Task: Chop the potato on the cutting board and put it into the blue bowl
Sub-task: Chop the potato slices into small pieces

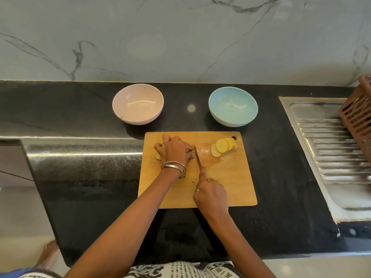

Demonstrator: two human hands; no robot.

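Left hand [174, 150] curled, pressing down; right hand [210, 194] fisted, forefinger straight

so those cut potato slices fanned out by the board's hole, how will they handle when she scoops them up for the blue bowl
The potato slices look thin and flat, so they probably won't roll. They overlap in a fan, so a push would likely slide them together. The cutting board looks damp near them, so they may cling or feel slippery.

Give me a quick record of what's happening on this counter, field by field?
left hand: holds potato on board
right hand: grips knife, blade beside left fingers
slices: fanned on board's far right
blue bowl: empty, behind board
pink bowl: empty, far left
sink: right of board
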